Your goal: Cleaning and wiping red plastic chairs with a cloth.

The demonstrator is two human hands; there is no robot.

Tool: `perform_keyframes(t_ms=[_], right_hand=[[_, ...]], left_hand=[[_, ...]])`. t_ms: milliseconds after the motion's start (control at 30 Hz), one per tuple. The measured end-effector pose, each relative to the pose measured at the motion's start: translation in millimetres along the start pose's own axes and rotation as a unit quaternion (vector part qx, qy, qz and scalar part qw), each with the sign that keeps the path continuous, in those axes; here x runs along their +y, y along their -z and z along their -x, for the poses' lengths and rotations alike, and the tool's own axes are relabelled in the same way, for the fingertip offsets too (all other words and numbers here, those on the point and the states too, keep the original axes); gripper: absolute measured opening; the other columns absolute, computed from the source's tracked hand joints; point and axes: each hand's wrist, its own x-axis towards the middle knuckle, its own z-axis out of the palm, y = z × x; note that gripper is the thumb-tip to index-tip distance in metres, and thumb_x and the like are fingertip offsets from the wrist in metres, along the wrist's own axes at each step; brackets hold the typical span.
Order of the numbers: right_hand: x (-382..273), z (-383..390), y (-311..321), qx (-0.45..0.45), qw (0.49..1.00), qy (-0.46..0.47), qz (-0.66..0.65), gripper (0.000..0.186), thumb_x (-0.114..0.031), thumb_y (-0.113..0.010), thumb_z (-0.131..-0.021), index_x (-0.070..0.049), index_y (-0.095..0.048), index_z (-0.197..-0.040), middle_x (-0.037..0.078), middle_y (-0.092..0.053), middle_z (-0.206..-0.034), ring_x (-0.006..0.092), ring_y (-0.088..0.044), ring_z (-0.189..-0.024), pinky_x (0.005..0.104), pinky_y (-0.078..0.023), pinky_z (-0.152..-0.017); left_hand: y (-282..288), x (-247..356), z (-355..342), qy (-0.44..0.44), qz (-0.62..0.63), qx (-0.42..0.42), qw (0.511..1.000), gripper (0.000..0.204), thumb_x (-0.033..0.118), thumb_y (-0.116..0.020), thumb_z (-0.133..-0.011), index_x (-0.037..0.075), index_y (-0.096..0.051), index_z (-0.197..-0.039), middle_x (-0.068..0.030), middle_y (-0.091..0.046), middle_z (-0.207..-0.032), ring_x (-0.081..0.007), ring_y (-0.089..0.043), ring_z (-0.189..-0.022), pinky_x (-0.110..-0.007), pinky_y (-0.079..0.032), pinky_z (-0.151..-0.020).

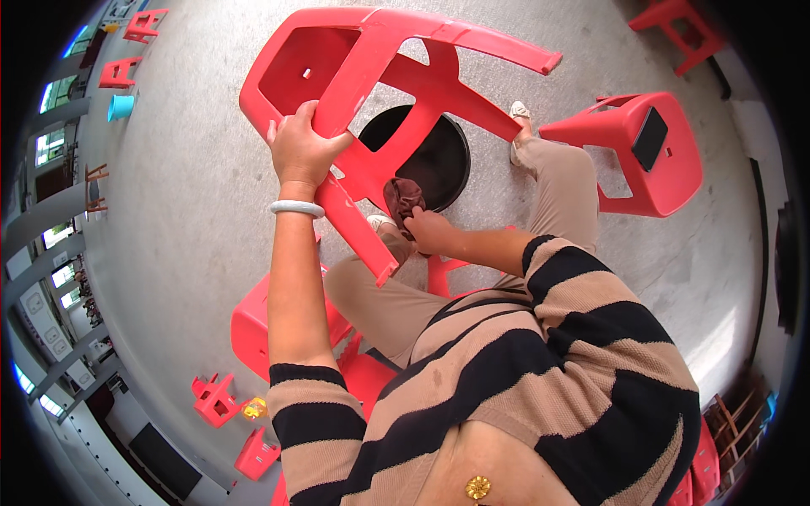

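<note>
A red plastic stool (354,72) is held tilted on its side in front of me, its legs pointing right and toward me. My left hand (305,148) is closed around one of its legs near the seat end. Lower down, my right hand (426,229) grips a bunched dark brown cloth (403,196) beside the stool's lower part. Beneath the stool, on the floor, stands a round black basin (447,160), partly hidden by the stool's legs.
To the right a red stool (679,173) carries a black phone (650,139). Another red stool (251,329) is close by my left leg. Farther off are small red stools (215,401), a teal bucket (121,107) and a red stool (679,32) at the upper right.
</note>
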Motion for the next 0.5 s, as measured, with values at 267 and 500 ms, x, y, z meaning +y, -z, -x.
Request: perform_keyframes(t_ms=[267,500], right_hand=[[53,3,40,-0.128,0.99,0.027,-0.057,0.049,-0.039,-0.076,-0.072,-0.017,-0.072,-0.116,0.02,-0.065,-0.11,0.0385,-0.066,-0.101,0.0475,-0.054,-0.087],[89,-95,159,0.068,0.995,-0.07,0.021,0.051,-0.043,-0.073,-0.074,-0.019,-0.072,-0.119,0.022,-0.061,-0.122,0.0393,-0.063,-0.111,0.0458,-0.053,-0.096]], left_hand=[[-7,-12,3,-0.023,0.022,0.022,0.999,0.062,0.039,-0.072,-0.065,0.009,-0.067,-0.119,-0.0112,-0.072,-0.1,-0.0316,-0.065,-0.101,-0.054,-0.029,-0.117],[-11,-15,1,-0.021,0.013,0.031,0.999,0.068,0.041,-0.073,-0.06,0.009,-0.068,-0.12,-0.0112,-0.073,-0.097,-0.0292,-0.066,-0.1,-0.053,-0.03,-0.117]])
